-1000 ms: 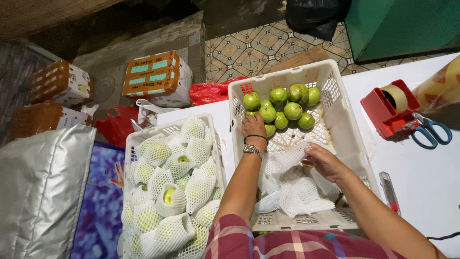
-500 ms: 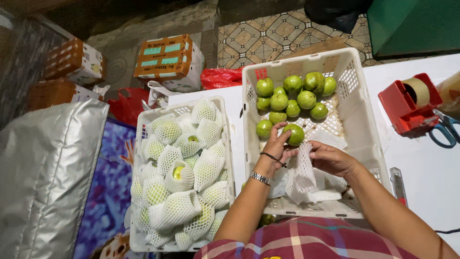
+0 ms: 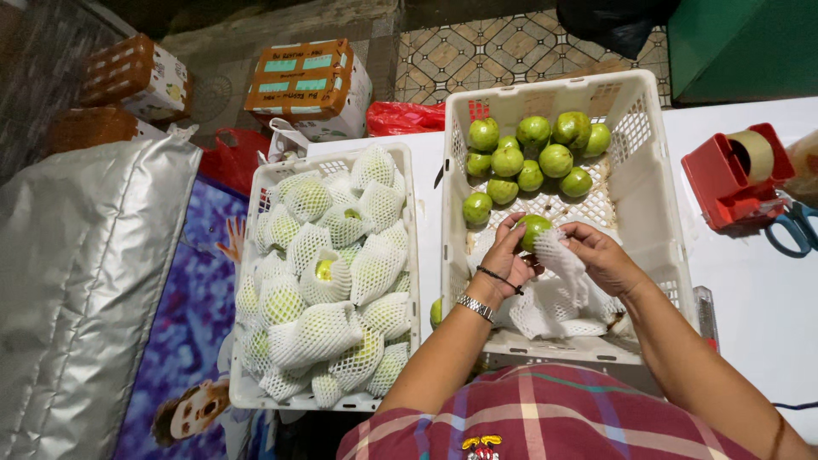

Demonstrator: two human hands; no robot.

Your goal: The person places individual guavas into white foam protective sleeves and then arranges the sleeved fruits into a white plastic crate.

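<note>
My left hand (image 3: 509,255) grips a green guava (image 3: 534,228) over the right white crate (image 3: 649,196). My right hand (image 3: 602,255) holds a white foam net sleeve (image 3: 555,254) against that fruit, partly over it. Several bare green guavas (image 3: 532,158) lie at the far end of this crate, and a heap of loose foam nets (image 3: 554,311) sits at its near end under my hands. The left white crate (image 3: 256,393) is filled with guavas wrapped in foam nets (image 3: 336,273).
A red tape dispenser (image 3: 737,175) and blue-handled scissors (image 3: 792,230) lie on the white table (image 3: 758,298) at right. A silver insulated bag (image 3: 81,290) stands at left. Cardboard boxes (image 3: 307,85) and a red plastic bag (image 3: 405,117) sit on the floor beyond.
My left hand picked a guava from the pile and drew it toward me. My right hand lifted a foam net up against the fruit.
</note>
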